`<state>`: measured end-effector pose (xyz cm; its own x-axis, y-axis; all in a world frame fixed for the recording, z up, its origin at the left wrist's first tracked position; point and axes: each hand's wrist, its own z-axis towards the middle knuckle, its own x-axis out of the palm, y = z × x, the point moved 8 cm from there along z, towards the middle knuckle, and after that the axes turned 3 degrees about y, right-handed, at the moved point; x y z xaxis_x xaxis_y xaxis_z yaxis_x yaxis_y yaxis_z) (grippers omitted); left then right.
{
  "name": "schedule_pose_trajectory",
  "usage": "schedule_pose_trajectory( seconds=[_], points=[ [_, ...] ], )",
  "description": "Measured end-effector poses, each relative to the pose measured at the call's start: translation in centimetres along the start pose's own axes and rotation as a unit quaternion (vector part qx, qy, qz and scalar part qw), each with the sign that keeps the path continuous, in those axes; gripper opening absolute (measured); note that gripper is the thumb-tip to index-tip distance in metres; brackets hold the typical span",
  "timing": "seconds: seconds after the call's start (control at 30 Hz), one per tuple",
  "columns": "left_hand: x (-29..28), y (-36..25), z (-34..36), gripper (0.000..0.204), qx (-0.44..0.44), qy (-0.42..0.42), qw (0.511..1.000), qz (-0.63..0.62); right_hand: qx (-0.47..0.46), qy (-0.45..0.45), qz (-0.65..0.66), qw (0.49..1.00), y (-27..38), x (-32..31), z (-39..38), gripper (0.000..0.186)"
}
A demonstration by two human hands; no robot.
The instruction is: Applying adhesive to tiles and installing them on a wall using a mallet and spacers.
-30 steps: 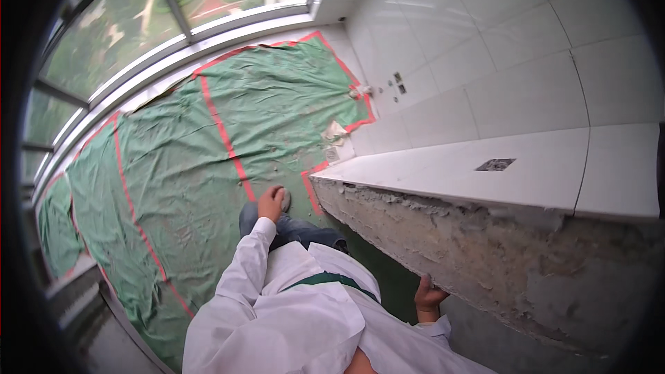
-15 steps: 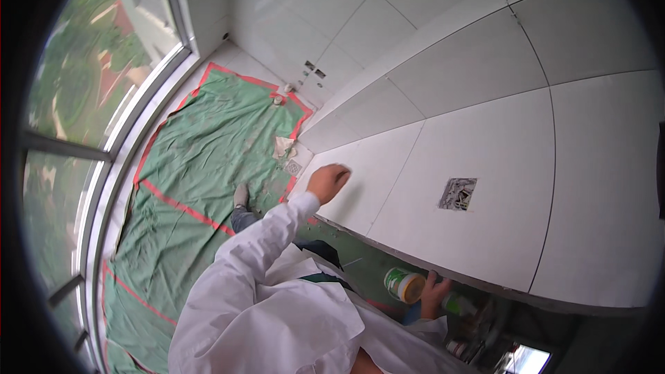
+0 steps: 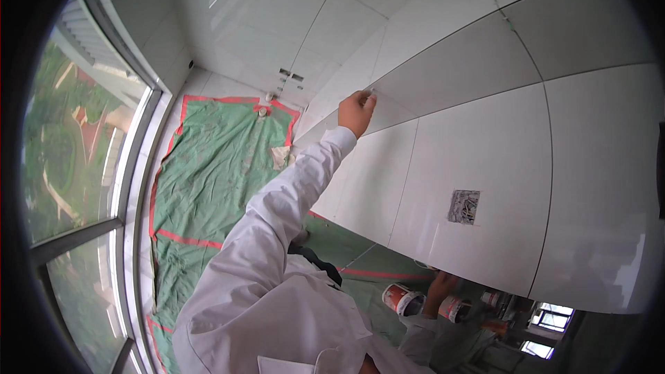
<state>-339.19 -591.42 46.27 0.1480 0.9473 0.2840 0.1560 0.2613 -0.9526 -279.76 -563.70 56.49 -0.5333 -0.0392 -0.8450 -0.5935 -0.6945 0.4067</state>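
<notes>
Left grip (image 3: 357,113) farther up the tiled wall (image 3: 460,62) than before

White shirt (image 3: 239,325); long creased sleeve (image 3: 285,204); white cuff (image 3: 339,140)

left arm (image 3: 277,215): stretched toward far side | left hand (image 3: 356,113): partly curled | right hand (image 3: 440,289): near right, partly hidden

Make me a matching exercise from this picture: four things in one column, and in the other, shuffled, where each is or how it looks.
Things:
1. left hand
2. green floor sheet
3. square wall cut-out
4. right hand

Places or looks:
A. edged with red tape
B. near a red-and-white bucket
C. rough and grey inside
D. raised in front of the tiled wall

Pairs: 1-D, 2-A, 3-C, 4-B
</notes>
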Motion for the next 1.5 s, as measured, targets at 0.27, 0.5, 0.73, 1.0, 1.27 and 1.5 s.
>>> schedule_pose_trajectory(
  seconds=[0.27,0.5,0.73,1.0,1.27,1.5],
  points=[
    [2.8,4.9,2.1,0.025,-0.273,0.072,0.826,-0.487,-0.034,-0.014,-0.062,0.997,0.4,2.2,-0.5,0.042],
    [4.8,5.3,2.0,0.021,-0.298,0.09,0.77,-0.556,0.009,-0.054,-0.042,0.998,0.1,2.4,-1.8,0.041],
    [4.9,5.9,3.4,0.017,-0.208,0.01,0.8,-0.563,-0.022,-0.063,-0.085,0.994,-1.0,3.7,-1.0,0.041],
    [5.7,-2.2,-0.8,0.03,-0.133,-0.029,0.931,-0.338,-0.039,-0.086,-0.194,0.976,1.5,2.6,-1.1,0.052],
    [13.4,-35.6,-2.1,0.047,0.179,0.169,0.959,-0.144,0.029,-0.076,0.023,0.996,5.7,2.4,-0.9,0.043],
    [14.3,-35.7,0.0,0.037,0.211,0.113,0.954,-0.181,0.019,-0.086,0.141,0.986,5.3,2.5,-1.0,0.058]
  ],
)
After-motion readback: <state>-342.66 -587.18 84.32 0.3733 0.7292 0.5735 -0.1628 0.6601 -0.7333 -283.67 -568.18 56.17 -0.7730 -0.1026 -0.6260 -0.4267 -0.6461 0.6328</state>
